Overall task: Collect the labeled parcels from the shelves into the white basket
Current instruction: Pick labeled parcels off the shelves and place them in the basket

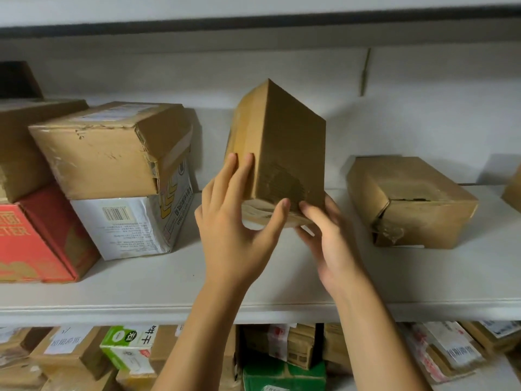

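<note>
Both your left hand (239,221) and right hand (329,238) clasp the tilted brown cardboard box (287,148), so support its base when lifting.

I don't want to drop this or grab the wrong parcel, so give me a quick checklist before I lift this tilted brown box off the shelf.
1. Left hand holds the tilted brown box, fingers on its side, thumb at the lower edge: ok.
2. Right hand grips the lower right corner: ok.
3. Label on the box: cannot tell; the faces in view are plain cardboard.
4. Room around it: apart from the taped box on the left and the flat brown box on the right: ok.
5. White basket in sight for the drop: not ok; it is out of view.
</note>
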